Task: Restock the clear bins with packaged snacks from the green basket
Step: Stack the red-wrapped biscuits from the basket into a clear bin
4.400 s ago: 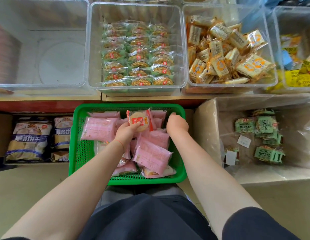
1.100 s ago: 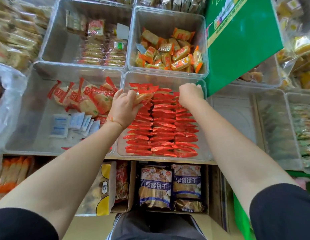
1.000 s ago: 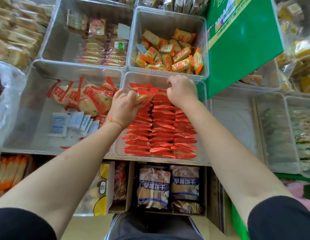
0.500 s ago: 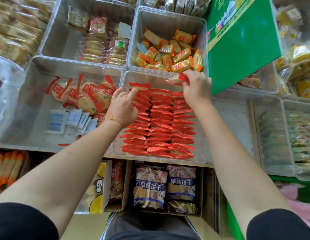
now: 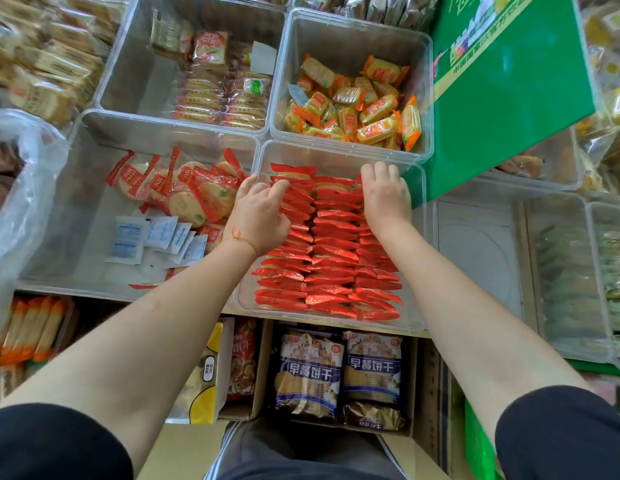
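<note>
A clear bin [image 5: 322,155] in the front row holds red snack packets [image 5: 332,265] stood on edge in three neat rows. My left hand [image 5: 258,216] rests on the far end of the left row with relaxed fingers touching the packet tops. At the far end of the right row, the fingers of my right hand [image 5: 386,195] curl down over a red packet, with the fingertips hidden behind it. A sliver of the green basket [image 5: 476,441] shows at the bottom right.
Left of the red bin, another clear bin [image 5: 94,140] holds round crackers [image 5: 194,195] and white sachets [image 5: 152,237]. Behind are bins of orange packets [image 5: 357,105] and biscuits [image 5: 218,95]. A green board [image 5: 509,91] leans at the right. Boxed biscuit bags [image 5: 339,372] sit below the shelf.
My view went from the green basket to the red-packet bin. My right hand, which held a red packet up by the bin's far wall, has lowered it onto the right row.
</note>
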A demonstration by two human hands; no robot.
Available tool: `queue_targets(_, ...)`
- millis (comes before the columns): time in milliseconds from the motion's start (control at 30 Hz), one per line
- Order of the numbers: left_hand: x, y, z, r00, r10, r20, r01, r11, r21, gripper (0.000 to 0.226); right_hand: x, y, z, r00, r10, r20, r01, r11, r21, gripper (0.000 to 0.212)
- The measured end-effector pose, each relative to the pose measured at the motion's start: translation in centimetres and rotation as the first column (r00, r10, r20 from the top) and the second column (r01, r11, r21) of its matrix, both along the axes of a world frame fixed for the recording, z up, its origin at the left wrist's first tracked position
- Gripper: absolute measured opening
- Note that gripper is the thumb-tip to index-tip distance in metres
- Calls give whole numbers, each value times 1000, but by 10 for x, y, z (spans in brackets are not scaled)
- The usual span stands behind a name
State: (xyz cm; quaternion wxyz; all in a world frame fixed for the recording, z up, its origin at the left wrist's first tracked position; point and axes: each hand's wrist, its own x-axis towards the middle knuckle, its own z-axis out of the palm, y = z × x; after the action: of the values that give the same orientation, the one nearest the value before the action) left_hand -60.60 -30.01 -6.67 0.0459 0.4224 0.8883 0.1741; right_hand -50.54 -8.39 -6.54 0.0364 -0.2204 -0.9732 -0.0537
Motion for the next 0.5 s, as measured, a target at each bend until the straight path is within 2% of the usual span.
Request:
queue_targets(100, 1, 1, 1, 1000, -2, -1, 2, 1000, 7, 52, 6, 2, -2, 999, 12, 36, -10, 999, -44, 22)
queue_targets(200, 0, 1, 0, 1000, 2, -11, -2, 1000, 8, 50, 14, 11, -7, 987, -158, 11, 158, 987, -26, 21)
queue_targets(267, 0, 1, -1, 1000, 5, -9, -5, 1000, -1, 49, 16, 9, -13, 980, -199, -16, 198, 980, -31, 24)
queue_targets(367, 0, 1, -2, 1000, 3, -9, -3, 1000, -12, 48, 13, -5, -23, 994, -111, -17, 109, 987, -119, 42)
queue_targets(433, 0, 1, -1, 1000, 4, -14, -4, 1000, -13, 47, 13, -13, -27, 998, -45, 45, 53, 981, -185, 50)
queue_targets(500, 0, 1, -1, 1000, 4, -17, -5, 1000, -7, 46, 18, -11, -32, 993, -60, 104, 84, 966, -246, 53)
